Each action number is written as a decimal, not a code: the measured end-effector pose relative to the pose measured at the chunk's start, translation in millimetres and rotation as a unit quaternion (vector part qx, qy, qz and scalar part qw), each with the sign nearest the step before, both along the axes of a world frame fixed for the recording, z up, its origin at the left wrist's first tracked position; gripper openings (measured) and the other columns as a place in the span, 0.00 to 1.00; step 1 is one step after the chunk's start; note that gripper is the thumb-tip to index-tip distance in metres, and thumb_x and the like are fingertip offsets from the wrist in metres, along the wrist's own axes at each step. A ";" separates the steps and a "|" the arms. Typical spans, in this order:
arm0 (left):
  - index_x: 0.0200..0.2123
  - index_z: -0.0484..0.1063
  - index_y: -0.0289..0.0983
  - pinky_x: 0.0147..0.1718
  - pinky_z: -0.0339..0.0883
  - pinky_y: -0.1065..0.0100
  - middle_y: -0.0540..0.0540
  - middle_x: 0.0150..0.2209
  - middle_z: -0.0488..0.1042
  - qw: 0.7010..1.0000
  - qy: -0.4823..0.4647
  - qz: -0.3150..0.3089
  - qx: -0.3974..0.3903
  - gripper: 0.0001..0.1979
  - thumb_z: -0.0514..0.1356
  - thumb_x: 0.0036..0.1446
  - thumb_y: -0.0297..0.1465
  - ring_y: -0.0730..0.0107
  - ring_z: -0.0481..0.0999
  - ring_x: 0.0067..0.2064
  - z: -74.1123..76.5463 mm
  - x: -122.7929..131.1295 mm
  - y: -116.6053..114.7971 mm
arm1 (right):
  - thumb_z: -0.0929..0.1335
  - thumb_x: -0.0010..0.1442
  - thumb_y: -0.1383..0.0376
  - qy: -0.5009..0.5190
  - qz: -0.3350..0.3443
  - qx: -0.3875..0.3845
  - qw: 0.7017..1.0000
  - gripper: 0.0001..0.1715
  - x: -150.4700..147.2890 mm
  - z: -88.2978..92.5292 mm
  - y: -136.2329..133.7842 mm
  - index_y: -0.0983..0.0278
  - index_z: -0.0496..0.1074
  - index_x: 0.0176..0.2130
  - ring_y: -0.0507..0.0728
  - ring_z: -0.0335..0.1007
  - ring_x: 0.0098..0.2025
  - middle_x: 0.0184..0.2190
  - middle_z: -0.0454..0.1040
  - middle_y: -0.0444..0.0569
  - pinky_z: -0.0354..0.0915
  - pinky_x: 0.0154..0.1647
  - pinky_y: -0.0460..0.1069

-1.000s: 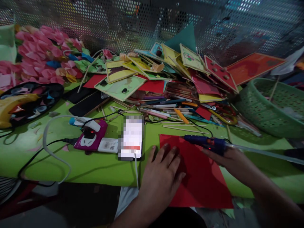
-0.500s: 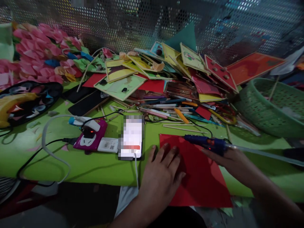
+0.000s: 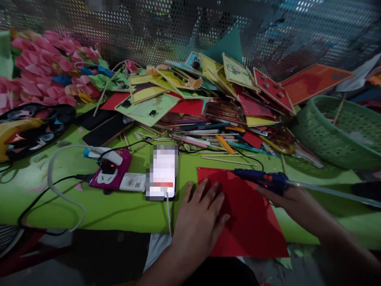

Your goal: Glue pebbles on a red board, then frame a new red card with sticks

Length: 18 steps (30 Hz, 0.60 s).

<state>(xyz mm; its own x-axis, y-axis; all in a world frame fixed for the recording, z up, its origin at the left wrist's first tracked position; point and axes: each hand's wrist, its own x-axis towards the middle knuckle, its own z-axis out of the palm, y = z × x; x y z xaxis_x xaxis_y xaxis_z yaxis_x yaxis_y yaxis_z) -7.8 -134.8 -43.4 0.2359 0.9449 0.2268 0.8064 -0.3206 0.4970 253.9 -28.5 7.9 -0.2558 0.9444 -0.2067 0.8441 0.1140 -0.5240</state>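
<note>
A red sheet of card (image 3: 250,222) lies at the front edge of the green table, its near end reaching past the edge. My left hand (image 3: 198,218) rests flat on the left side of the card, fingers spread. In my right hand (image 3: 293,198) is a blue hot glue gun (image 3: 264,179), with a clear glue stick (image 3: 330,192) coming out of its back. The gun's nozzle points left, over the far edge of the card. Part of my right fingers is hidden behind the gun.
A lit phone (image 3: 162,171) on a cable lies left of my left hand, beside a magenta power strip (image 3: 111,174). Behind are pens, sticks and a pile of framed cards (image 3: 145,109). A green basket (image 3: 336,135) stands right; pink paper flowers (image 3: 47,67) fill the back left.
The glue gun's nozzle has shifted slightly to the right along the far edge of the card. My left hand stays flat on the card. The whole view has moved a little.
</note>
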 end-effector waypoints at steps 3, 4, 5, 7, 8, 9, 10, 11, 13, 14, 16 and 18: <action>0.65 0.68 0.46 0.69 0.55 0.42 0.53 0.70 0.65 1.000 -0.001 -0.001 -0.002 0.22 0.52 0.73 0.43 0.55 0.61 0.72 0.4 -0.5 -0.2 | 0.70 0.61 0.44 0.007 0.012 0.015 1.000 0.25 -4.8 -1.9 -0.2 0.59 0.85 0.42 0.61 0.74 0.30 0.24 0.77 0.44 0.69 0.30 0.50; 0.65 0.68 0.46 0.69 0.55 0.42 0.53 0.70 0.65 1.000 -0.001 -0.001 -0.003 0.22 0.52 0.74 0.43 0.55 0.61 0.72 0.8 -0.7 -0.1 | 0.70 0.62 0.44 0.008 0.017 0.021 1.000 0.25 -6.1 -2.4 -0.1 0.59 0.85 0.43 0.61 0.75 0.31 0.22 0.76 0.44 0.70 0.31 0.50; 0.65 0.68 0.46 0.69 0.55 0.42 0.54 0.70 0.65 1.000 -0.001 -0.001 -0.004 0.21 0.52 0.74 0.43 0.55 0.61 0.72 1.1 -0.9 0.1 | 0.70 0.62 0.45 0.007 0.021 0.024 0.999 0.24 -6.8 -2.7 0.1 0.59 0.85 0.43 0.62 0.75 0.31 0.21 0.76 0.44 0.70 0.31 0.51; 0.65 0.68 0.46 0.69 0.55 0.42 0.54 0.70 0.65 1.000 -0.003 -0.001 -0.004 0.21 0.52 0.74 0.43 0.56 0.61 0.72 1.5 -1.2 0.6 | 0.70 0.61 0.44 0.008 0.019 0.018 1.000 0.25 -5.4 -3.3 0.7 0.60 0.85 0.43 0.62 0.76 0.31 0.24 0.78 0.44 0.70 0.32 0.51; 0.65 0.68 0.46 0.69 0.55 0.42 0.54 0.70 0.66 1.000 -0.004 -0.002 -0.004 0.21 0.53 0.73 0.43 0.56 0.61 0.72 1.6 -1.3 0.8 | 0.70 0.61 0.43 0.008 0.013 0.010 1.000 0.27 -3.6 -3.5 0.9 0.60 0.84 0.44 0.62 0.76 0.32 0.27 0.80 0.45 0.71 0.32 0.51; 0.64 0.68 0.45 0.69 0.55 0.42 0.53 0.70 0.66 1.000 -0.004 -0.002 -0.003 0.21 0.53 0.73 0.43 0.56 0.61 0.71 1.5 -1.4 1.1 | 0.70 0.60 0.42 0.009 0.007 0.002 1.000 0.28 -1.4 -3.7 1.0 0.59 0.84 0.44 0.61 0.76 0.32 0.30 0.81 0.45 0.71 0.32 0.51; 0.64 0.69 0.45 0.69 0.55 0.42 0.53 0.69 0.66 1.000 -0.003 -0.001 -0.003 0.21 0.53 0.73 0.43 0.55 0.61 0.71 1.3 -1.3 1.3 | 0.70 0.60 0.41 0.010 0.001 -0.004 1.000 0.28 0.6 -3.8 1.0 0.59 0.84 0.45 0.61 0.77 0.33 0.32 0.82 0.45 0.71 0.32 0.51; 0.64 0.69 0.45 0.69 0.55 0.42 0.53 0.69 0.67 1.000 -0.001 -0.001 -0.002 0.21 0.53 0.73 0.43 0.55 0.61 0.71 1.1 -1.3 1.4 | 0.70 0.59 0.41 0.011 -0.002 -0.007 1.000 0.29 2.2 -3.8 0.8 0.58 0.84 0.45 0.61 0.77 0.34 0.33 0.82 0.45 0.71 0.32 0.51; 0.64 0.69 0.46 0.69 0.55 0.42 0.53 0.69 0.67 1.000 0.003 0.000 -0.002 0.21 0.53 0.73 0.43 0.55 0.61 0.71 0.7 -1.0 1.6 | 0.70 0.59 0.40 0.008 -0.004 -0.007 1.000 0.29 2.8 -3.6 0.4 0.57 0.84 0.44 0.61 0.76 0.33 0.32 0.81 0.45 0.71 0.32 0.52; 0.64 0.69 0.46 0.69 0.55 0.42 0.53 0.69 0.67 1.000 0.004 0.000 -0.002 0.21 0.53 0.73 0.43 0.55 0.62 0.71 0.7 -0.9 1.6 | 0.69 0.59 0.40 0.004 -0.003 -0.005 1.000 0.29 1.7 -3.2 0.2 0.57 0.84 0.43 0.61 0.75 0.32 0.30 0.80 0.45 0.70 0.31 0.51; 0.64 0.69 0.46 0.69 0.55 0.42 0.52 0.69 0.66 1.000 0.003 -0.001 0.000 0.21 0.53 0.73 0.43 0.55 0.61 0.71 0.9 -0.7 1.6 | 0.69 0.60 0.40 -0.012 0.004 -0.001 1.000 0.29 -3.0 -2.0 0.2 0.58 0.84 0.41 0.61 0.72 0.28 0.23 0.76 0.44 0.67 0.29 0.51; 0.64 0.69 0.45 0.69 0.55 0.42 0.52 0.69 0.66 1.000 0.000 0.001 0.003 0.21 0.54 0.73 0.43 0.55 0.62 0.71 1.5 -0.6 1.5 | 0.68 0.61 0.39 -0.023 0.011 0.004 1.000 0.29 -8.7 0.0 0.6 0.59 0.84 0.39 0.60 0.69 0.24 0.18 0.71 0.43 0.66 0.28 0.51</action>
